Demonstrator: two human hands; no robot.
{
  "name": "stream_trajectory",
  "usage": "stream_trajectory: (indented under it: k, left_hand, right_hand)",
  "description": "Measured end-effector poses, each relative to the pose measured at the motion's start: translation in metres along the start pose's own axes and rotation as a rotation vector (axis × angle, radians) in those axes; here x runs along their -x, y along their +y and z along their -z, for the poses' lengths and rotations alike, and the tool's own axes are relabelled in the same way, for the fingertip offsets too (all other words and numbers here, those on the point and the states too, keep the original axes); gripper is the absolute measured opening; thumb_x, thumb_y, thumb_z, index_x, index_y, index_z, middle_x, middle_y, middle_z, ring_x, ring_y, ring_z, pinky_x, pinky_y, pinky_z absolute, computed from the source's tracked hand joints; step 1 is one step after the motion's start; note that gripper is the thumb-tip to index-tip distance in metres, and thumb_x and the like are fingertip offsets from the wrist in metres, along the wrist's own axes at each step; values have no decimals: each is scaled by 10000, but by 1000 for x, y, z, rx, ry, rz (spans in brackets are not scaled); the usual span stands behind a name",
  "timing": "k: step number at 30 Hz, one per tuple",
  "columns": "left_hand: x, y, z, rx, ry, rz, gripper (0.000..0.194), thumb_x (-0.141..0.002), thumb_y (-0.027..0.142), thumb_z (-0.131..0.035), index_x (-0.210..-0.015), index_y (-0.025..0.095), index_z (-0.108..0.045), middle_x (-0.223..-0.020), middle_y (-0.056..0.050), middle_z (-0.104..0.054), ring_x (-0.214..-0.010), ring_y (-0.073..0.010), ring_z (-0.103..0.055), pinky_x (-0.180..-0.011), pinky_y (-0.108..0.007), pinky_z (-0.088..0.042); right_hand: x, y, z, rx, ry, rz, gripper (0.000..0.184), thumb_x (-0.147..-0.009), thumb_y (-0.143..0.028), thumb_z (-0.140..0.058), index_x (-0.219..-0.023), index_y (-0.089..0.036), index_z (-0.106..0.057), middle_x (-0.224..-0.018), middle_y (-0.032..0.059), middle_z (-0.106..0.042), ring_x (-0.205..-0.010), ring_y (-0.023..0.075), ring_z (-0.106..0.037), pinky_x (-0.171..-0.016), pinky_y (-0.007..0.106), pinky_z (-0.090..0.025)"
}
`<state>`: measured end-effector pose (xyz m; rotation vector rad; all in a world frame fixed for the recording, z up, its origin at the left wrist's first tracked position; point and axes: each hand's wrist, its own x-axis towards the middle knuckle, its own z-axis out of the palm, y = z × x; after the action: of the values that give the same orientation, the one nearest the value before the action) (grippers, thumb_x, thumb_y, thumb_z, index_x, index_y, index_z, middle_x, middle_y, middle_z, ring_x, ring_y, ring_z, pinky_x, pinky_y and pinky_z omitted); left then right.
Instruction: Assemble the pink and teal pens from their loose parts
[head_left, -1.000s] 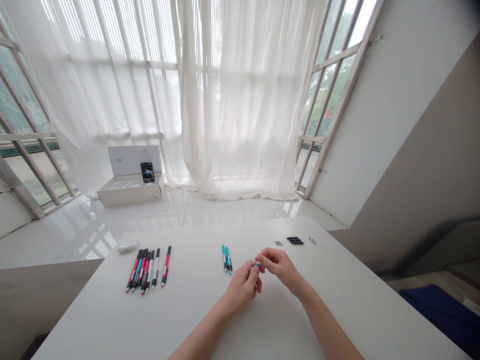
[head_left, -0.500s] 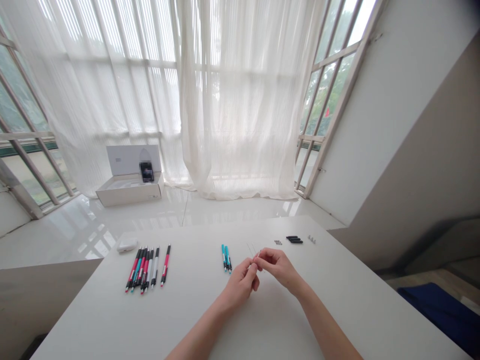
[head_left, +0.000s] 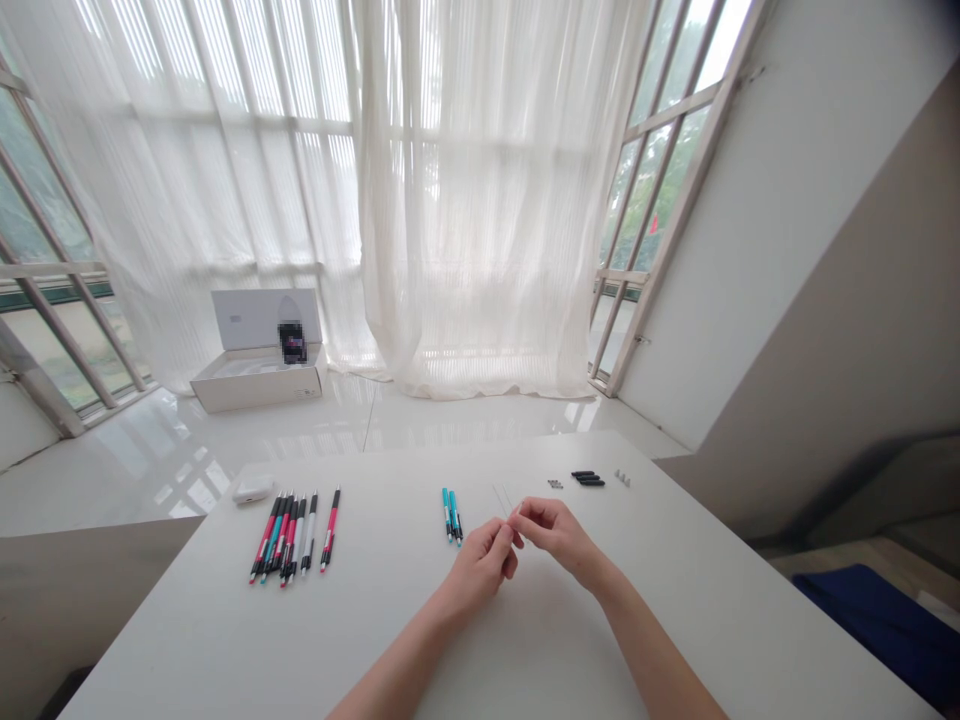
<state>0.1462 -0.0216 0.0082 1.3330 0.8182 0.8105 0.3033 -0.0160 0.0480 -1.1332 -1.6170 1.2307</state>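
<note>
My left hand [head_left: 487, 555] and my right hand [head_left: 553, 533] meet above the table, fingertips pinched together. What they hold between them is too small and too hidden to make out. Just beyond the fingertips are thin pale sticks [head_left: 499, 496], which look like pen refills. To the left of my hands lie teal pen barrels [head_left: 451, 516]. Up and to the right are small metal springs [head_left: 555, 484], black rubber grips [head_left: 588, 479] and grey cone-shaped tips [head_left: 622, 478], each in its own small group.
Several assembled pens [head_left: 289, 535] in pink, teal and white lie at the left of the white table [head_left: 360, 640], a single pink pen [head_left: 331, 528] beside them. Behind them sits a small white case [head_left: 253, 488]. An open white box [head_left: 259, 388] stands on the ledge by the curtain.
The fingers have shifted very slightly, the left fingertips curling a little closer to the right ones. Everything on the table stays in place.
</note>
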Motion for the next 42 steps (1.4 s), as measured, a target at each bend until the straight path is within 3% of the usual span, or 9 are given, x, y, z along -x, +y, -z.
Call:
stream_trajectory:
  k: [11,19,22,28,42]
  left_hand:
    - [-1,5,2,138,-29,52,474,-822,652,-445,-819,178,-458,-552,78,-432,-376,-24,-209,-404,-211,-120]
    - [1,8,1,135,-24,55,422,-847,592,-435,-868,173,-483,-548,81,-426,-378,-24,-194,-407,-207,-128]
    - [2,9,0,111,-14,53,446,-840,611,-428,-928,179,-490,-542,86,-435,-370,-26,-202,-407,-198,-133]
    - [1,6,1,94,-33,37,437,-843,617,-429,-970,200,-464,-535,105,-425,-351,-26,-197,-396,-191,-124]
    - [3,8,0,119,-36,39,447,-820,636,-448,-914,200,-449,-547,100,-429,-352,-22,-201,-385,-192,-127]
  right_hand:
    - [-2,0,-3,-78,7,41,324,-764,-490,-645,-684,-176,-634,-605,6,-604,-620,151,-540,-611,280,-415]
    - [0,-3,-4,-19,39,19,415,-811,-550,-558,-696,-166,-667,-559,-11,-528,-489,93,-358,-478,248,-293]
    - [-1,-1,-4,-25,108,12,388,-792,-544,-586,-756,-171,-686,-574,-11,-539,-504,97,-391,-495,250,-318]
    - [-3,4,-3,-79,159,11,301,-740,-487,-672,-736,-188,-638,-596,-6,-595,-579,133,-504,-553,264,-380]
    - [-3,7,-2,-29,126,45,312,-770,-446,-653,-632,-173,-592,-585,-6,-585,-563,112,-451,-545,251,-356]
